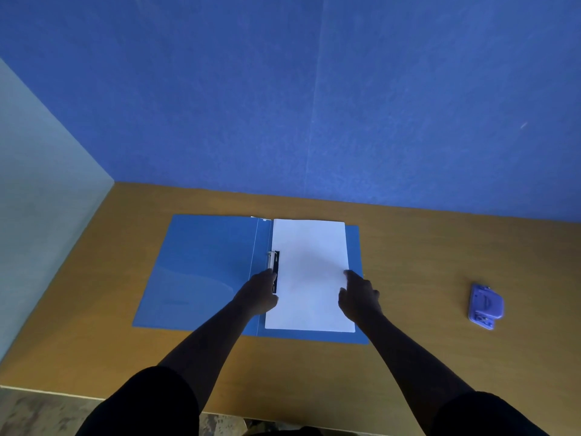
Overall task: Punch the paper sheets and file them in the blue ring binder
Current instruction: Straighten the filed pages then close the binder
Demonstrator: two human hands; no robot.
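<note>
Blue ring binder [201, 272] lies open on the wooden desk [408, 247], white paper sheets [309, 275] on its right half. Left hand [259, 294] curls over the binder's clip [274, 269] (grip unclear); right hand [358, 297] rests flat on the sheets' right edge. Right of the binder, well apart: the purple punch [485, 306].

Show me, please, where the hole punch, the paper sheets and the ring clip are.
hole punch [485, 306], head view, its top cover.
paper sheets [309, 262], head view, middle of the top sheet.
ring clip [274, 262], head view, its black bar.

sheets [309, 275] on open binder [201, 269] (right half) | punch [485, 306] far right on table [424, 247]
</note>
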